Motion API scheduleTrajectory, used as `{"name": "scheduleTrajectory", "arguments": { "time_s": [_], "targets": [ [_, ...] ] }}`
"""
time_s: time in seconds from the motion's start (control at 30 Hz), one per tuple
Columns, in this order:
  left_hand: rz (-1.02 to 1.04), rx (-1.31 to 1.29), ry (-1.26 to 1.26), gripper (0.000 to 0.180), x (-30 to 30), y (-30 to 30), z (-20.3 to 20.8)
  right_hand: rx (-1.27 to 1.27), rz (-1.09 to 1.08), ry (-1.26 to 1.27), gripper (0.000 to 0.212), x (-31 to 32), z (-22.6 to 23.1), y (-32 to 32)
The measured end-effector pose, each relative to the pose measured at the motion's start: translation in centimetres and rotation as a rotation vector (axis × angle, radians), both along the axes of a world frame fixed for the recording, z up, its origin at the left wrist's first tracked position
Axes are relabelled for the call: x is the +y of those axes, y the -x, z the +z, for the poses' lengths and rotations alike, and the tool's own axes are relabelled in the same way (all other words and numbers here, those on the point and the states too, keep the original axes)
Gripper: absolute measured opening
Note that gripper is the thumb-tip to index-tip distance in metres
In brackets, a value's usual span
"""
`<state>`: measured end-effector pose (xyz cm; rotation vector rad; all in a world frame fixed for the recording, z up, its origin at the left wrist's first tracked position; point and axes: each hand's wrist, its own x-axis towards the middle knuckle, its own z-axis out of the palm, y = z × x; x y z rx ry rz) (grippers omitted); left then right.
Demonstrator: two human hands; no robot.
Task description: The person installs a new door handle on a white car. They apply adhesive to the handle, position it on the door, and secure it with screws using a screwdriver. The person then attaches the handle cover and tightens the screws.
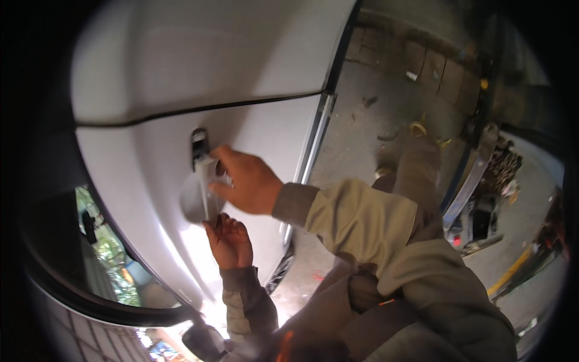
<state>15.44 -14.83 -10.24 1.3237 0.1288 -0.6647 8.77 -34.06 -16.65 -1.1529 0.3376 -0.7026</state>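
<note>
A pale car door handle [207,187] stands against the silver-white door panel [265,139], lying across a rounded recess. At its upper end a dark opening [199,143] shows in the panel. My right hand [247,181] reaches in from the right, with thumb and fingers curled on the handle's upper part. Below it my left hand [230,241] pinches the handle's lower end, fingers bent and pressed together. Whatever lies behind the handle is hidden.
A black seam separates this door from the neighbouring panel [193,54]. At lower left are the car window [108,241] and a side mirror [202,341]. Right of the car, small debris lies on the grey floor [356,127]. Metal parts [482,217] sit farther right.
</note>
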Motion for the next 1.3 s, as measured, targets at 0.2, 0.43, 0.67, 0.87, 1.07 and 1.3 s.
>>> {"name": "scheduleTrajectory", "arguments": {
  "time_s": [0.2, 0.43, 0.67, 0.87, 1.07, 1.3],
  "targets": [
    [-0.102, -0.111, -0.105, 0.051, -0.9, 1.3, -0.1, -0.075, 0.187, 0.025, 0.085, 1.5, -1.0, 1.7],
    [-0.161, -0.278, -0.517, 0.059, -2.9, 3.1, 0.1, -0.092, 0.153, 0.197, 0.083, 1.8, -0.9, 2.0],
    [-0.121, -0.165, -0.440, 0.059, -2.0, 2.3, 0.1, -0.100, -0.031, 0.313, 0.072, 2.2, -1.0, 2.1],
    [-0.101, -0.214, -0.475, 0.060, -2.3, 2.3, 0.0, -0.051, 0.038, 0.382, 0.069, 1.7, -0.4, 1.4],
    [0.039, -0.144, -0.312, 0.059, -3.5, 2.5, -0.2, -0.078, -0.090, 0.389, 0.067, 0.2, -1.2, 0.7],
    [0.078, -0.176, -0.218, 0.046, -2.4, 2.3, -0.2, -0.008, -0.034, 0.498, 0.051, -0.9, -0.8, 1.0]
  ]
}}
